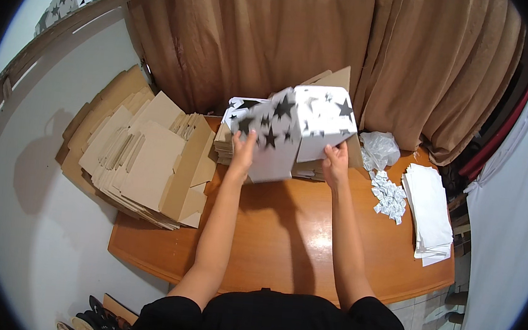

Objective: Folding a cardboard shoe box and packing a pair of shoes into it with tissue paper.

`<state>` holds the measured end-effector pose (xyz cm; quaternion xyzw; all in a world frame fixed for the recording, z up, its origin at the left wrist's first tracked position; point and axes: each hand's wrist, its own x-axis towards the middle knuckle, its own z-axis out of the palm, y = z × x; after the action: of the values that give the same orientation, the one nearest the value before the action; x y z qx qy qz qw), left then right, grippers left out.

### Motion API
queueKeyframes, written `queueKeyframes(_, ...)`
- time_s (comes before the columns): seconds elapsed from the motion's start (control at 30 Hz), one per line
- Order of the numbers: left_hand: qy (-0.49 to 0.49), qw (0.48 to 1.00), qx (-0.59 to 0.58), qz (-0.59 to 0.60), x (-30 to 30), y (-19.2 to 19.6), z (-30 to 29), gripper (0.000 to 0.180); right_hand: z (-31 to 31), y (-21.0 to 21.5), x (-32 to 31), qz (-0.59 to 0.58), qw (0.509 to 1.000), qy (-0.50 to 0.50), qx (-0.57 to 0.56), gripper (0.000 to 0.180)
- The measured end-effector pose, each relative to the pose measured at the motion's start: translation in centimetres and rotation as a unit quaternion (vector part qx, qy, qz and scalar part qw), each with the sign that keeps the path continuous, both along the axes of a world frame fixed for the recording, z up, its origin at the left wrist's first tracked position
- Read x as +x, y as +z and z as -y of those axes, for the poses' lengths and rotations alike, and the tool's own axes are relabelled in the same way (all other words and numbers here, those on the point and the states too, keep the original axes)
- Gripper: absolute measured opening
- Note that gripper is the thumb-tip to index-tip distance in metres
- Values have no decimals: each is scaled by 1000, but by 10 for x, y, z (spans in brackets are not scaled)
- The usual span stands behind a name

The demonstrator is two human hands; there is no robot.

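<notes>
A white cardboard box (275,150) printed with black stars is raised over the far middle of the table, tilted and partly blurred. Its left panel and its right panel (326,117) meet at a fold. My left hand (243,154) is closed on the left side of the box, thumb on the near face. At the lower right edge, my right hand (335,163) pinches the cardboard. Behind the box stand more cardboard pieces (339,79), mostly hidden, and another star-printed piece (234,108) shows at its left.
Flat brown cardboard boxes (143,162) lean in a big pile at the table's left. On the right lie small white packets (388,196), a clear plastic bag (380,150) and a stack of white sheets (426,212). The wooden table (270,240) backs onto brown curtains (249,33).
</notes>
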<state>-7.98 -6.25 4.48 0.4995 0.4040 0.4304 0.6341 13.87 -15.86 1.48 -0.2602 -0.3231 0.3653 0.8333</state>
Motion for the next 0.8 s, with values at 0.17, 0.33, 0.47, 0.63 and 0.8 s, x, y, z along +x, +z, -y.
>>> queueKeyframes(0.17,-19,981,-188,33,-42,-1,22,92,80,-42,-9,40,984,172,-34,54)
queueKeyframes(0.33,-101,988,66,-100,-64,-54,63,60,139,-62,-29,-40,982,182,-34,36)
queueKeyframes(0.47,-97,982,88,-137,-68,-92,82,74,169,-82,-33,-36,979,184,-85,29)
queueKeyframes(0.63,29,982,149,-111,-78,-101,108,91,195,-82,-48,57,975,85,-195,26)
queueKeyframes(0.8,38,998,40,31,-97,-67,139,67,215,-68,-66,172,953,-12,-247,27)
